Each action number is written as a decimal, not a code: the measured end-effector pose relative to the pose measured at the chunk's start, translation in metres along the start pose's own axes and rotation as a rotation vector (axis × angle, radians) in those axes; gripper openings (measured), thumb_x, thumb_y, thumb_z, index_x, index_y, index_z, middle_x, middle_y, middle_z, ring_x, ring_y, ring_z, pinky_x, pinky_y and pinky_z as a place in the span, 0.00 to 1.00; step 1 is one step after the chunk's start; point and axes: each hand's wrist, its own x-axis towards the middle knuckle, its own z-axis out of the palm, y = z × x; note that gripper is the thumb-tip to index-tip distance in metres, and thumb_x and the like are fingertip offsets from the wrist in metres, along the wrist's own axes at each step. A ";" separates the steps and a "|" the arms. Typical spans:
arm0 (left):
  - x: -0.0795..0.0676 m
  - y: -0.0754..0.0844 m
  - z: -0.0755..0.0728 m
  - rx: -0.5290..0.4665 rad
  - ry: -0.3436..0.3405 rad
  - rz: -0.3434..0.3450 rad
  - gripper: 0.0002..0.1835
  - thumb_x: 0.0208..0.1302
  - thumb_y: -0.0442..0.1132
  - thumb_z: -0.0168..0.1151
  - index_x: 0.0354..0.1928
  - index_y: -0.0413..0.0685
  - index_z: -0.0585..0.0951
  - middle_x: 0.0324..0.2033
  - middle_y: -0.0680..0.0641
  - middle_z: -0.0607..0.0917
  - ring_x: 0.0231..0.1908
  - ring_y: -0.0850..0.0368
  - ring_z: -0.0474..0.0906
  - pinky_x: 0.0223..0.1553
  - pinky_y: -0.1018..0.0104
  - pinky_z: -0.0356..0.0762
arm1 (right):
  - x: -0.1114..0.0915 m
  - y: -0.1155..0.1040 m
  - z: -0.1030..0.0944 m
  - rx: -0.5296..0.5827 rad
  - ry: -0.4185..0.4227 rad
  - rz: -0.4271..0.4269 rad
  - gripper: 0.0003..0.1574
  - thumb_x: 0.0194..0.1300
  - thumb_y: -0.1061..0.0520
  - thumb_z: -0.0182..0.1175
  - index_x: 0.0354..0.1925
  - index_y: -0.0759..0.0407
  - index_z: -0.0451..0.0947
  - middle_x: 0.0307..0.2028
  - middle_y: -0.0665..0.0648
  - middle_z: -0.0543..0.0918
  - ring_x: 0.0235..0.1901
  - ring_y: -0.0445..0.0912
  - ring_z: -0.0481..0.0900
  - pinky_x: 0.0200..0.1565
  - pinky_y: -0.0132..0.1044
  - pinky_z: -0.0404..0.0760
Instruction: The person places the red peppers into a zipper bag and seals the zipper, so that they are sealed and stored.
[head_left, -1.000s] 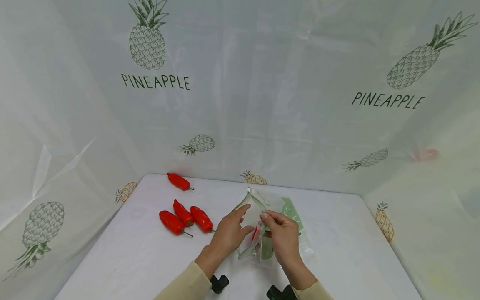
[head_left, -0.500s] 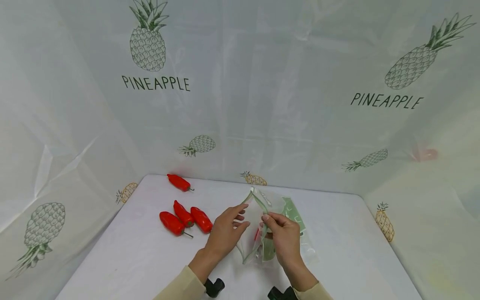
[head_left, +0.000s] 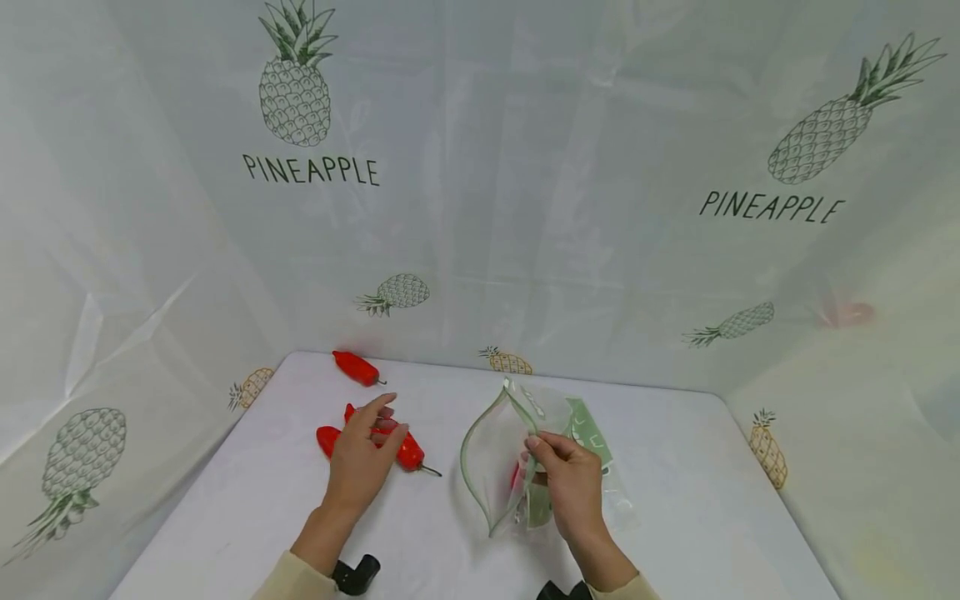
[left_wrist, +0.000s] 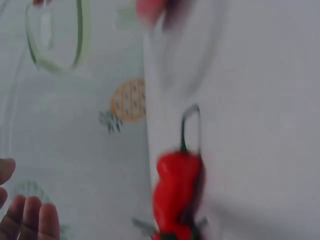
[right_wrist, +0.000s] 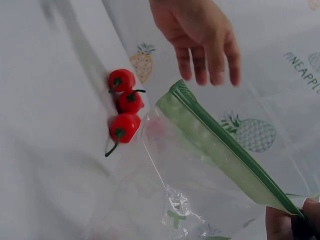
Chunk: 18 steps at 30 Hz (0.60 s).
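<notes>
My right hand (head_left: 573,487) pinches the rim of a clear zip bag (head_left: 480,467) with a green seal, whose mouth gapes toward the left. Something red shows inside the bag, behind the plastic. In the head view my left hand (head_left: 362,462) hovers over the group of red peppers, fingers spread and holding nothing. It partly hides them; one red pepper (head_left: 410,454) with a green stem pokes out to its right, another (head_left: 327,440) to its left. The right wrist view shows the left hand (right_wrist: 202,35) beyond the bag's green zip strip (right_wrist: 225,160).
A separate red pepper (head_left: 356,367) lies near the table's back left corner. The white table (head_left: 675,500) is walled in by a pale sheet (head_left: 525,208) printed with pineapples. Black wrist mounts (head_left: 356,575) sit beneath both wrists.
My left hand has left the bag's mouth and moved left to the peppers. The right hand stays in place with the bag, whose mouth now stands wider.
</notes>
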 end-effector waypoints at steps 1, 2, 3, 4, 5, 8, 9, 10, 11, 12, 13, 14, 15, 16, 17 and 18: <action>0.001 -0.007 -0.006 0.027 0.022 -0.013 0.29 0.68 0.37 0.73 0.69 0.52 0.78 0.52 0.48 0.84 0.48 0.52 0.84 0.46 0.74 0.85 | 0.000 0.000 0.000 0.000 -0.001 0.000 0.15 0.68 0.61 0.71 0.48 0.72 0.87 0.38 0.65 0.91 0.31 0.39 0.89 0.30 0.33 0.88; 0.002 -0.014 -0.013 0.056 0.043 -0.028 0.29 0.68 0.38 0.73 0.70 0.51 0.77 0.52 0.46 0.84 0.48 0.51 0.83 0.46 0.73 0.85 | -0.001 0.000 -0.001 0.002 -0.003 0.000 0.16 0.68 0.61 0.71 0.49 0.73 0.87 0.38 0.65 0.91 0.31 0.39 0.89 0.30 0.33 0.88; 0.003 -0.020 -0.018 0.085 0.061 -0.043 0.29 0.68 0.38 0.72 0.70 0.51 0.77 0.53 0.45 0.83 0.49 0.51 0.82 0.46 0.73 0.85 | -0.001 0.000 -0.001 0.004 -0.004 0.000 0.16 0.68 0.61 0.71 0.49 0.74 0.87 0.38 0.65 0.91 0.31 0.40 0.89 0.30 0.33 0.88; 0.003 -0.026 -0.024 0.116 0.075 -0.059 0.30 0.69 0.38 0.72 0.71 0.50 0.76 0.54 0.44 0.82 0.49 0.50 0.82 0.46 0.73 0.85 | -0.001 0.000 -0.002 0.008 -0.004 0.001 0.16 0.68 0.62 0.71 0.50 0.74 0.86 0.38 0.65 0.91 0.30 0.40 0.89 0.30 0.33 0.88; 0.004 -0.031 -0.029 0.144 0.088 -0.071 0.30 0.69 0.38 0.71 0.72 0.49 0.75 0.55 0.43 0.81 0.50 0.49 0.81 0.46 0.70 0.86 | -0.001 0.000 -0.002 0.012 -0.004 0.002 0.17 0.68 0.62 0.71 0.50 0.74 0.86 0.37 0.65 0.91 0.30 0.40 0.89 0.30 0.33 0.88; 0.004 -0.044 -0.040 0.198 0.100 -0.120 0.33 0.70 0.39 0.70 0.74 0.47 0.71 0.58 0.39 0.78 0.53 0.45 0.78 0.49 0.59 0.87 | -0.002 0.000 -0.003 0.022 -0.002 0.001 0.16 0.69 0.63 0.70 0.50 0.75 0.86 0.37 0.65 0.91 0.29 0.40 0.89 0.30 0.34 0.88; 0.004 -0.048 -0.043 0.210 0.093 -0.135 0.33 0.70 0.39 0.69 0.74 0.46 0.70 0.59 0.38 0.77 0.54 0.44 0.77 0.50 0.56 0.87 | -0.002 0.000 -0.003 0.024 -0.002 0.001 0.16 0.69 0.63 0.70 0.50 0.75 0.86 0.37 0.64 0.91 0.29 0.40 0.89 0.30 0.34 0.88; 0.004 -0.051 -0.045 0.218 0.083 -0.151 0.34 0.70 0.40 0.69 0.75 0.44 0.68 0.60 0.37 0.76 0.56 0.42 0.76 0.52 0.50 0.86 | -0.002 0.001 -0.004 0.026 -0.003 0.000 0.17 0.69 0.63 0.70 0.50 0.76 0.85 0.37 0.64 0.91 0.29 0.40 0.89 0.30 0.34 0.89; 0.004 -0.053 -0.047 0.228 0.067 -0.165 0.35 0.70 0.40 0.68 0.76 0.43 0.67 0.61 0.35 0.74 0.58 0.40 0.74 0.53 0.44 0.85 | -0.002 0.001 -0.004 0.027 -0.003 -0.002 0.17 0.69 0.63 0.70 0.50 0.76 0.85 0.37 0.65 0.91 0.29 0.40 0.89 0.30 0.34 0.89; 0.004 -0.056 -0.048 0.234 0.050 -0.183 0.37 0.71 0.41 0.68 0.76 0.42 0.65 0.63 0.33 0.73 0.60 0.38 0.72 0.55 0.41 0.83 | -0.002 0.001 -0.004 0.028 -0.004 -0.003 0.17 0.69 0.63 0.70 0.50 0.76 0.85 0.37 0.65 0.91 0.29 0.40 0.89 0.30 0.34 0.89; 0.004 -0.058 -0.049 0.237 0.029 -0.198 0.38 0.71 0.42 0.68 0.77 0.41 0.64 0.64 0.32 0.71 0.61 0.36 0.70 0.57 0.38 0.81 | -0.002 0.001 -0.004 0.032 -0.006 -0.004 0.17 0.69 0.63 0.70 0.50 0.76 0.85 0.36 0.65 0.91 0.28 0.41 0.89 0.30 0.34 0.89; 0.004 -0.060 -0.050 0.241 0.009 -0.212 0.39 0.71 0.43 0.67 0.77 0.40 0.63 0.65 0.30 0.69 0.63 0.34 0.68 0.58 0.35 0.79 | -0.002 0.001 -0.004 0.038 -0.008 -0.004 0.17 0.69 0.63 0.70 0.50 0.77 0.85 0.36 0.65 0.91 0.28 0.41 0.89 0.30 0.35 0.89; 0.004 -0.063 -0.050 0.246 -0.011 -0.227 0.40 0.70 0.43 0.67 0.77 0.38 0.62 0.67 0.29 0.68 0.64 0.33 0.65 0.60 0.33 0.77 | -0.002 0.002 -0.004 0.045 -0.010 -0.003 0.17 0.69 0.63 0.70 0.50 0.77 0.85 0.36 0.65 0.91 0.28 0.41 0.89 0.31 0.35 0.89; 0.003 -0.065 -0.050 0.251 -0.029 -0.243 0.41 0.70 0.44 0.67 0.78 0.38 0.61 0.68 0.28 0.66 0.66 0.31 0.63 0.61 0.32 0.75 | -0.001 0.002 -0.004 0.049 -0.011 -0.002 0.17 0.69 0.64 0.70 0.49 0.77 0.85 0.36 0.65 0.91 0.28 0.41 0.89 0.31 0.36 0.90; 0.004 -0.067 -0.049 0.255 -0.047 -0.257 0.41 0.70 0.44 0.67 0.78 0.37 0.60 0.69 0.27 0.65 0.67 0.29 0.61 0.62 0.31 0.74 | -0.001 0.002 -0.004 0.053 -0.013 0.000 0.16 0.69 0.64 0.70 0.49 0.77 0.85 0.35 0.65 0.91 0.28 0.42 0.89 0.31 0.36 0.90; 0.004 -0.069 -0.048 0.257 -0.063 -0.271 0.42 0.70 0.45 0.68 0.78 0.37 0.59 0.69 0.26 0.63 0.67 0.28 0.60 0.62 0.30 0.73 | -0.001 0.002 -0.005 0.058 -0.015 0.002 0.16 0.69 0.64 0.70 0.49 0.77 0.85 0.35 0.65 0.91 0.28 0.42 0.89 0.31 0.37 0.90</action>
